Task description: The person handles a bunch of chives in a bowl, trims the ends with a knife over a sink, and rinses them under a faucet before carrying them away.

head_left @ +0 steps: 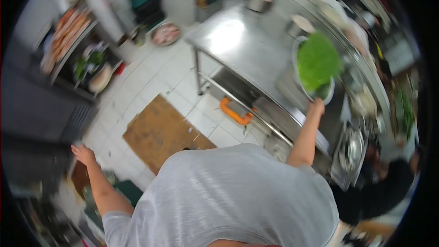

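Note:
My right hand (318, 106) is closed at the base of a bunch of bright green leaves (318, 60), blurred by motion. The leaves cover much of a round metal bowl (296, 57) at the edge of the steel table (247, 41). Out to the left, my left hand (83, 153) is stretched away from my body near a dark grey cabinet, its fingers apart and holding nothing.
An orange curved object (235, 113) lies beneath the table. A brown board (162, 130) rests on the tiled floor. A bowl of pale pieces (165, 34) stands farther back. Shelves (73, 50) with food are at left. A person in dark sleeves (379, 196) is at right.

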`<state>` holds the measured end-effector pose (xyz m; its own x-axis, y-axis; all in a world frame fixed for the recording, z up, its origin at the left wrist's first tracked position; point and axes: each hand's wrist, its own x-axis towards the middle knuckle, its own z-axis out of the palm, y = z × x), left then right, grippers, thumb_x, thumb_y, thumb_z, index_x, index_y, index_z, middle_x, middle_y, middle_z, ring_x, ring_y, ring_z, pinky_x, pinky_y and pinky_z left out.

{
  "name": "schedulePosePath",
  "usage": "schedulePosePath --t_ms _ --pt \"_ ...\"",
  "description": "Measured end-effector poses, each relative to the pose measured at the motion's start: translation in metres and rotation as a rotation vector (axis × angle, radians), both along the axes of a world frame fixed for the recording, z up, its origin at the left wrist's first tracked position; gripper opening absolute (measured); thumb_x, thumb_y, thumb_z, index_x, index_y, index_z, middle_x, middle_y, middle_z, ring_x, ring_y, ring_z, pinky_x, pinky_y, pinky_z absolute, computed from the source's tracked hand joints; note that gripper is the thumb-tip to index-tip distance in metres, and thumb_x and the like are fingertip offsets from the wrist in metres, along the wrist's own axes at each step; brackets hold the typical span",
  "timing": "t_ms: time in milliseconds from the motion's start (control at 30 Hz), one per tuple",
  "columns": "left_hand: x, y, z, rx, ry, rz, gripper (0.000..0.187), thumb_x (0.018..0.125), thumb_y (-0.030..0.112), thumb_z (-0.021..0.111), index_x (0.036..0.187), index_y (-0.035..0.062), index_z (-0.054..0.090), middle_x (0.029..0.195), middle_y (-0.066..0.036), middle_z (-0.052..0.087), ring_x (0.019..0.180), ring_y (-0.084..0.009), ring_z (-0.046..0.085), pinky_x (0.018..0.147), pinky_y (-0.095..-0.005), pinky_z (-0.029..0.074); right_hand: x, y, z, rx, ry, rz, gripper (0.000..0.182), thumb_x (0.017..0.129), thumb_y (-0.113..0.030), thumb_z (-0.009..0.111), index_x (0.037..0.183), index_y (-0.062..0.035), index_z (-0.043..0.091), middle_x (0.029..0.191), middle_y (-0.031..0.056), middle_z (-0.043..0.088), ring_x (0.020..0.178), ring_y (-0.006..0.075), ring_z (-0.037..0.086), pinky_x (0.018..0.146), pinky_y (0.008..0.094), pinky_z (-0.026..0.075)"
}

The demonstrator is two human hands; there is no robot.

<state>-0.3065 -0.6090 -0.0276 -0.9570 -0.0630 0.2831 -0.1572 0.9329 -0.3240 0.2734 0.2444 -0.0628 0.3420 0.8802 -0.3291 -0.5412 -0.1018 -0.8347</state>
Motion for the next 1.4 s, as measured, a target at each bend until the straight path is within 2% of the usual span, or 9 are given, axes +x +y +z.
schedulePosePath --t_ms 100,400,600,667,833,967,1100,1200,1400 --pt "-0.006 0.116 -0.001 -0.056 0.028 -0.272 0.033 0.078 0.014 0.053 0.110 0.0091 0.054 0.138 -0.022 0.024 0.127 -0.0369 0.026 0.092 -0.0493 0.036 -0.037 -0.034 0.052 -0.066 -0.174 -0.183 0.028 0.066 0.002 0.055 0.094 0.0049 0.052 0.092 0.0132 0.054 0.071 0.0224 0.055 0.056 0.0372 0.046" --pt "0.025 0.416 0.046 0.369 0.077 -1.243 0.038 0.069 0.012 0.067 0.105 0.0041 0.058 0.131 -0.027 0.033 0.121 -0.0403 0.032 0.098 -0.0455 0.030 -0.005 -0.038 0.054 0.012 -0.151 -0.356 0.029 0.068 0.002 0.050 0.096 0.0009 0.059 0.092 0.0129 0.060 0.077 0.0263 0.061 0.059 0.0374 0.049" --pt "0.146 0.614 0.077 0.888 -0.689 -1.899 0.033 0.080 0.023 0.063 0.106 0.0042 0.056 0.123 -0.019 0.045 0.108 -0.0316 0.049 0.084 -0.0365 0.044 -0.026 -0.078 0.070 -0.001 -0.006 -0.327 0.030 0.068 0.004 0.049 0.097 0.0007 0.055 0.088 0.0117 0.057 0.071 0.0229 0.058 0.052 0.0353 0.046" --pt "0.189 0.669 0.063 1.054 -1.362 -1.740 0.040 0.081 0.029 0.063 0.109 0.0018 0.054 0.120 -0.018 0.048 0.104 -0.0269 0.052 0.078 -0.0325 0.047 -0.036 -0.099 0.086 -0.023 -0.095 -0.350 0.028 0.070 0.003 0.048 0.096 0.0000 0.057 0.086 0.0103 0.059 0.072 0.0216 0.059 0.053 0.0338 0.046" --pt "0.285 0.722 0.091 1.204 -1.510 -1.528 0.042 0.084 0.031 0.059 0.109 -0.0015 0.052 0.100 -0.011 0.059 0.088 -0.0142 0.056 0.072 -0.0260 0.047 -0.034 -0.167 0.102 -0.094 -0.252 -0.320 0.026 0.070 0.001 0.048 0.094 0.0046 0.058 0.081 0.0100 0.059 0.065 0.0174 0.055 0.055 0.0305 0.044" --pt "0.307 0.722 0.103 0.724 -1.770 -1.817 0.023 0.083 0.026 0.061 0.078 0.0045 0.057 0.067 -0.001 0.059 0.057 -0.0078 0.051 0.054 -0.0215 0.040 -0.012 -0.239 0.086 -0.024 -0.297 -0.518 0.023 0.070 0.000 0.049 0.091 0.0016 0.057 0.067 0.0058 0.054 0.047 0.0129 0.047 0.037 0.0281 0.033" --pt "0.351 0.728 0.085 0.428 -2.176 -1.778 0.030 0.079 0.028 0.065 0.088 0.0001 0.061 0.073 -0.008 0.062 0.064 -0.0157 0.057 0.059 -0.0264 0.046 0.031 -0.333 0.061 -0.154 -0.173 -0.609 0.024 0.068 -0.001 0.052 0.092 0.0005 0.051 0.067 0.0063 0.052 0.047 0.0145 0.046 0.037 0.0281 0.034" --pt "0.381 0.736 0.055 0.325 -1.186 -2.496 0.043 0.074 0.035 0.067 0.100 0.0021 0.059 0.095 -0.017 0.060 0.083 -0.0251 0.057 0.073 -0.0338 0.046 0.070 -0.400 0.013 -0.192 -0.113 -0.755 0.027 0.069 -0.002 0.052 0.096 -0.0001 0.051 0.081 0.0079 0.055 0.065 0.0180 0.052 0.051 0.0325 0.045" --pt "0.383 0.729 -0.015 0.197 -0.429 -2.621 0.064 0.067 0.048 0.068 0.113 0.0065 0.052 0.123 -0.019 0.041 0.112 -0.0352 0.040 0.092 -0.0473 0.031 0.149 -0.560 -0.012 -0.303 -0.166 -1.079 0.041 0.071 0.005 0.050 0.112 0.0044 0.047 0.096 0.0122 0.055 0.082 0.0226 0.056 0.072 0.0347 0.047"
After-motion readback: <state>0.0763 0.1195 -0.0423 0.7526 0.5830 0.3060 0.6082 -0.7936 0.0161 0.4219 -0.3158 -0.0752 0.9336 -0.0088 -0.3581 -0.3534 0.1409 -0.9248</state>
